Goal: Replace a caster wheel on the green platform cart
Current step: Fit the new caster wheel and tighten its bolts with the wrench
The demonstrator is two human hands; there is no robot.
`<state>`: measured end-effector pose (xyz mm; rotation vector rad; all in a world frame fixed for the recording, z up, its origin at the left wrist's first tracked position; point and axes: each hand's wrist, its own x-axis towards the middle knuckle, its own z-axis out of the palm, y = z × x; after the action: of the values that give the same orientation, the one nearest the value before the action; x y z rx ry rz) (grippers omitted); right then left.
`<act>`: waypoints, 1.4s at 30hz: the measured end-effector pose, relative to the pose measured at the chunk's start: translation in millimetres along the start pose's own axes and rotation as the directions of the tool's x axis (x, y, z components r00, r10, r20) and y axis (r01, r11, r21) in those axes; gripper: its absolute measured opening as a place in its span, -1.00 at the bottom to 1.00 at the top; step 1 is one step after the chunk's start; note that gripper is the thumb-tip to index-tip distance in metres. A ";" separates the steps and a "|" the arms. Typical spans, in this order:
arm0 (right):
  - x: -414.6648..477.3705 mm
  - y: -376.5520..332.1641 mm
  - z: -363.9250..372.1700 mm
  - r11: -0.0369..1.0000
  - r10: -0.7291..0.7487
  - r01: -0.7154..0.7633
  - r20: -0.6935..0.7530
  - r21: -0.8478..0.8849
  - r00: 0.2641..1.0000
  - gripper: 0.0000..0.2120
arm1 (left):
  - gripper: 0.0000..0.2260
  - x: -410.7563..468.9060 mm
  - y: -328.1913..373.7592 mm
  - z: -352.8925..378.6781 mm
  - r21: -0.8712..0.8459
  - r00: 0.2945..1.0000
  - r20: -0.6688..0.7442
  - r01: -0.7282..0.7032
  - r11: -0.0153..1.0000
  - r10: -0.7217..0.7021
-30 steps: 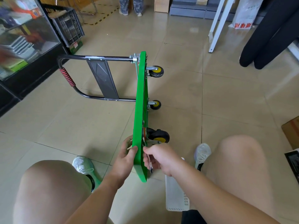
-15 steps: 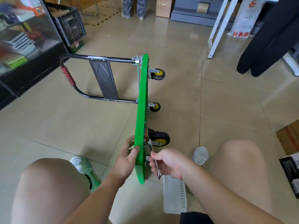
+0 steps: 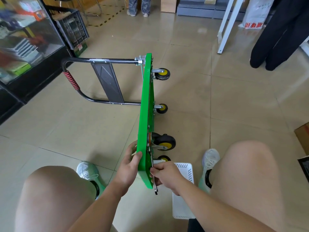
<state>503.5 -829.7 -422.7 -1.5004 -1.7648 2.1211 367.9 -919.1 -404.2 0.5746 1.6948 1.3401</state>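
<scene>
The green platform cart (image 3: 145, 114) stands on its side edge on the tiled floor, its black handle (image 3: 100, 61) folded out to the left and its wheels pointing right. My left hand (image 3: 130, 166) grips the near end of the green deck. My right hand (image 3: 164, 174) is closed around a metal wrench (image 3: 155, 186) held against the deck's underside, close to the near small caster (image 3: 164, 159). A larger black caster with a yellow hub (image 3: 164, 142) sits just above it. Two more yellow-hub casters (image 3: 162, 74) (image 3: 161, 108) are mounted farther along.
A white perforated plastic basket (image 3: 183, 191) lies on the floor under my right forearm, between my knees. A glass display cabinet (image 3: 25, 42) and a black crate (image 3: 71, 29) stand at left. White table legs (image 3: 225, 25), hanging dark clothing (image 3: 280, 34) and a cardboard box (image 3: 303, 134) are at right.
My right hand with the wrench has shifted down the deck's underside toward the near end. The small near caster has come into view. My left hand keeps its grip on the deck.
</scene>
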 end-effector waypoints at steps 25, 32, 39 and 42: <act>2.3 6.9 3.1 0.995 -0.083 0.083 -0.017 0.053 0.996 -0.81 | -0.68 -2.1 -1.1 1.3 0.009 1.000 -0.002 -0.003 1.000 0.003; 2.7 -2.0 3.6 0.996 -0.088 0.088 -0.003 0.032 0.996 -0.78 | -0.70 -0.7 -2.4 0.8 0.000 1.000 -0.006 -0.023 1.000 0.023; -5.6 -18.8 4.4 0.999 -0.025 0.025 -0.016 0.043 1.000 -0.79 | -0.68 1.2 -4.6 0.7 0.003 1.000 -0.006 -0.010 1.000 0.010; -8.1 -31.2 4.2 0.997 0.054 -0.051 -0.039 0.064 0.998 -0.73 | -0.71 2.1 -5.1 -0.1 0.005 1.000 0.003 -0.013 1.000 0.013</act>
<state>488.4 -825.8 -394.2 -1.5799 -1.6480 2.1319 367.5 -919.2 -409.7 0.5910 1.6947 1.3443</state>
